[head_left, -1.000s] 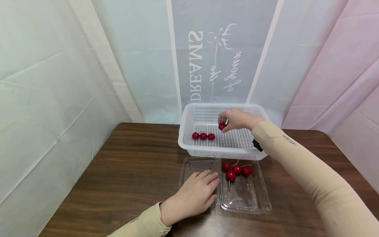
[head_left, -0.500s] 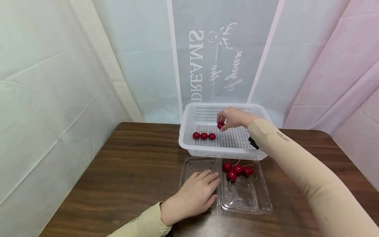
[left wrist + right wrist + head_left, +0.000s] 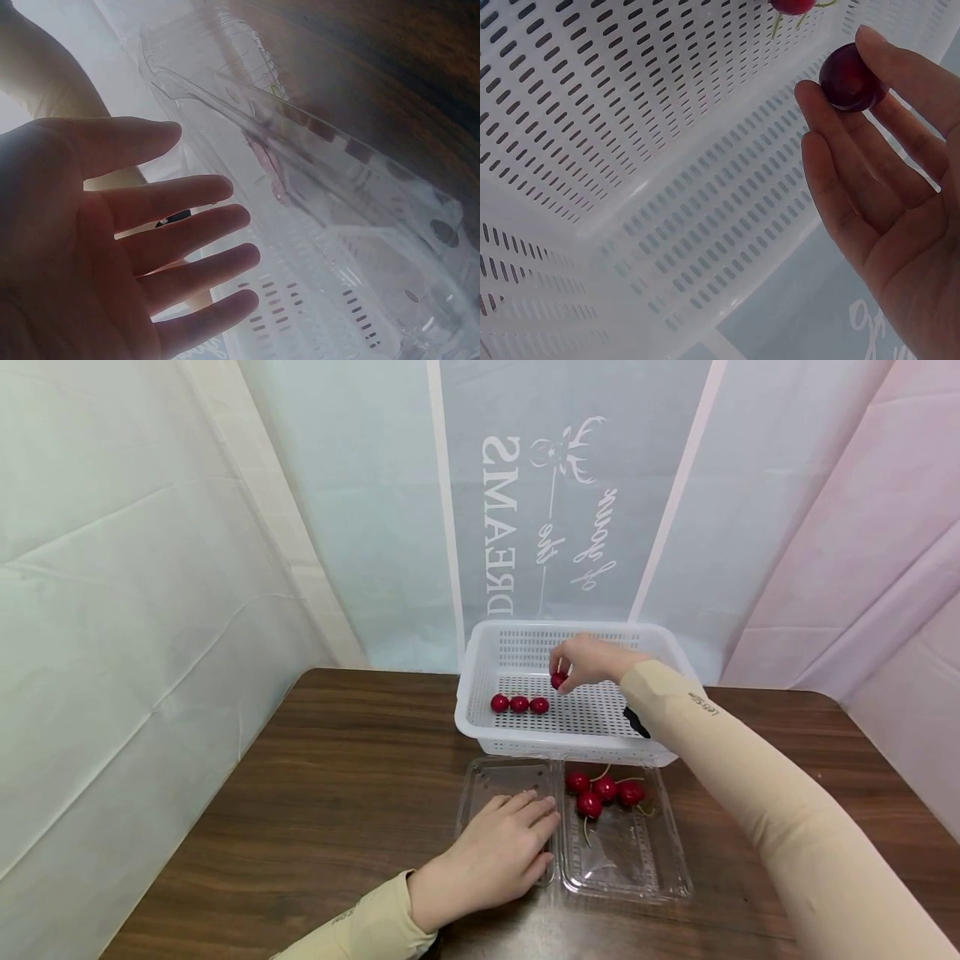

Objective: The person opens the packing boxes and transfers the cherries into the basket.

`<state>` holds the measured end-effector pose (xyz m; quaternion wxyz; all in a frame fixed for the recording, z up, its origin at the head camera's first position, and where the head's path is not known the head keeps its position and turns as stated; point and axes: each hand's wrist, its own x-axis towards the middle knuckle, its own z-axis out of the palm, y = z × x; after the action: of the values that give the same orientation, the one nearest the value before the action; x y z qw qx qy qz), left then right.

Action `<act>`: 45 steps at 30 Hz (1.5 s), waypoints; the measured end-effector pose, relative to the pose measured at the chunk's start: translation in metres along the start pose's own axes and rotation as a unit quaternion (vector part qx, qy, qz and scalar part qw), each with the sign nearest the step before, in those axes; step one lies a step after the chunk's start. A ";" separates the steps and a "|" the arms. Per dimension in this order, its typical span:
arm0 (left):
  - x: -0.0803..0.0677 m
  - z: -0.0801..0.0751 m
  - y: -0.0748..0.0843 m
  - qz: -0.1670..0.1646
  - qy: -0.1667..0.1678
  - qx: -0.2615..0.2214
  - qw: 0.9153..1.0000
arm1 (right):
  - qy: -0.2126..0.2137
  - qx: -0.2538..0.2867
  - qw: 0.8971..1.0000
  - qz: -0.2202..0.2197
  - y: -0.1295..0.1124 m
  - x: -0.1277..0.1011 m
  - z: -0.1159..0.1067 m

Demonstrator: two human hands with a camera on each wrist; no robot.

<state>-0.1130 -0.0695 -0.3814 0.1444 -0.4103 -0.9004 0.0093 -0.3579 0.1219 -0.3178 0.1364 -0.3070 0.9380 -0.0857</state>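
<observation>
Cherry (image 3: pixel 558 680) sits pinched in the right hand (image 3: pixel 592 658) over the white basket (image 3: pixel 540 733) — the left hand (image 3: pixel 495 846), fingers straight, lies over a clear container (image 3: pixel 491 777).

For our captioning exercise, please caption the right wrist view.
Fingers of the right hand hold a dark red cherry over a perforated white basket.

Glossy cherries (image 3: pixel 588 804); smooth plast. basket (image 3: pixel 562 738); shiny plast. tray (image 3: pixel 618 856); wood-look tbl (image 3: pixel 345 777).
</observation>
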 end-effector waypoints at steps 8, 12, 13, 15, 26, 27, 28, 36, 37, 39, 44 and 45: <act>0.000 0.001 0.000 -0.001 0.000 -0.001 1.000 | -0.002 0.002 1.000 0.005 0.003 0.006 0.009; 0.000 0.002 -0.001 -0.001 -0.002 -0.001 1.000 | -0.001 -0.001 1.000 0.004 0.004 0.009 0.013; 0.000 0.002 -0.001 -0.001 -0.003 -0.001 1.000 | -0.002 -0.001 1.000 0.003 0.004 0.009 0.014; 0.000 0.001 -0.001 -0.001 -0.004 -0.002 1.000 | -0.004 0.001 1.000 0.001 0.005 0.010 0.015; 0.000 0.001 -0.001 0.000 0.006 0.007 1.000 | -0.015 -0.002 1.000 0.022 0.005 0.012 0.021; 0.000 0.001 -0.001 0.001 0.006 0.009 1.000 | -0.016 -0.003 1.000 0.025 0.005 0.012 0.022; 0.000 0.000 -0.001 0.001 0.006 0.009 1.000 | -0.017 -0.005 0.999 0.027 0.005 0.013 0.022; 0.000 0.001 -0.001 0.000 0.010 0.015 1.000 | -0.030 -0.008 0.999 0.023 0.007 0.016 0.025; 0.001 0.001 -0.001 0.000 0.010 0.016 1.000 | -0.032 -0.006 0.999 0.020 0.007 0.016 0.025; 0.001 0.001 0.000 -0.002 0.009 0.017 1.000 | -0.037 -0.002 0.999 0.017 0.007 0.016 0.025; 0.001 0.001 0.000 -0.003 0.008 0.020 1.000 | -0.047 -0.005 0.999 0.021 0.008 0.019 0.028; 0.001 0.001 0.000 -0.003 0.008 0.020 1.000 | -0.046 -0.006 0.999 0.022 0.009 0.019 0.029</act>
<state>-0.1141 -0.0692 -0.3823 0.1596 -0.4045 -0.9002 0.0232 -0.3688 0.1155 -0.3511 0.1795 -0.2909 0.9377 -0.0626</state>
